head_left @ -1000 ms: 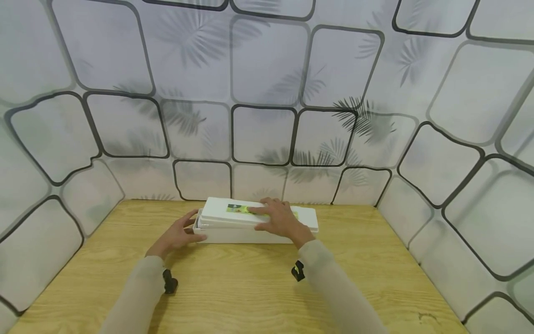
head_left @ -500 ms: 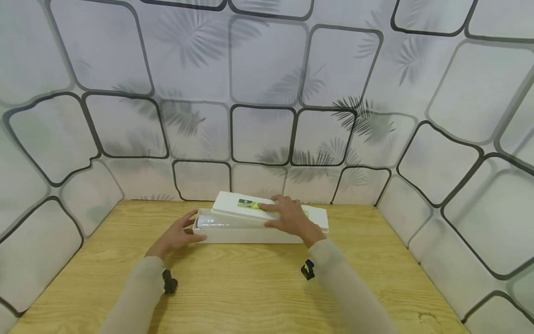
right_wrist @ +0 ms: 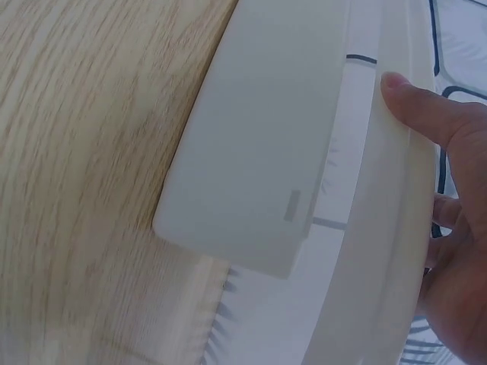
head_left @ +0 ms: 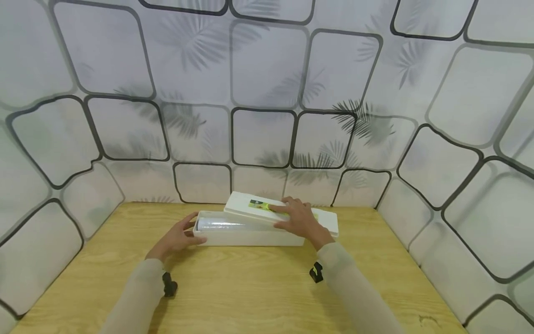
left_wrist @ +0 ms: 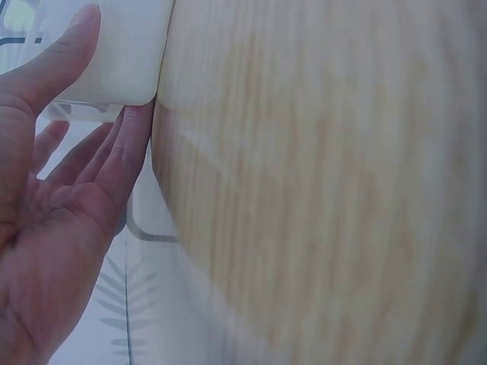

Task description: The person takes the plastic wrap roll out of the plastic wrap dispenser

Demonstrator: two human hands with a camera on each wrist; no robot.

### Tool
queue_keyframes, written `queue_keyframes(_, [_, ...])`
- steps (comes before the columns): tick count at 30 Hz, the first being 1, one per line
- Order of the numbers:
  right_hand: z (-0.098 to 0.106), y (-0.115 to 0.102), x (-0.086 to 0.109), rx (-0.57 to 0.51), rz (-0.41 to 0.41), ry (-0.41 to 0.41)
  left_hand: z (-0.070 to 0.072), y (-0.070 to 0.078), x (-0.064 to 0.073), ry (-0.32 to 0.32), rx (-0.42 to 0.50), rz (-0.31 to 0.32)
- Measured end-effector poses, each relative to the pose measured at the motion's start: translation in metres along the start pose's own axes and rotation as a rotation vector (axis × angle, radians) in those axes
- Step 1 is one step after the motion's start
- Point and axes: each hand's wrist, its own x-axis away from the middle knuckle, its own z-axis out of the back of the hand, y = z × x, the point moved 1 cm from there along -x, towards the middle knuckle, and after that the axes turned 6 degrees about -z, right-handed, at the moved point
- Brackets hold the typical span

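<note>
A long white box lies crosswise on the wooden table. Its left part is uncovered and shows a shiny roll, seemingly of clear plastic film. My left hand holds the box's left end, thumb on the front wall and fingers around the end; the left wrist view shows this thumb against the white wall. Higher up, my right hand grips the white lid, which bears a green-yellow label. The lid sits askew, shifted right past the box. In the right wrist view the lid stands apart from the box's right end.
Wooden table surface extends in front of the box and to both sides. Behind it and on the left and right stand pale walls patterned with rounded dark outlines and grey leaves. Each wrist carries a small black device.
My right hand has slid the lid to the right and tilted it, baring more of the roll at the left. My left hand has stayed on the box's left end.
</note>
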Motion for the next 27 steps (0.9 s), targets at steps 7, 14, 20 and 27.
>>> queue_keyframes(7, [0.006,0.009,0.006,0.015,-0.021,0.014,-0.001,0.001,0.001,0.002,-0.021,0.002])
queue_keyframes(14, [0.010,0.020,0.011,0.043,-0.033,0.022,-0.001,0.000,0.002,-0.001,-0.013,-0.007])
queue_keyframes(20, [0.014,0.030,0.016,0.058,-0.047,0.043,-0.002,-0.001,0.002,0.000,-0.015,0.002])
queue_keyframes(27, [0.017,0.045,0.023,0.067,-0.069,0.072,-0.002,0.000,0.001,0.004,-0.014,0.005])
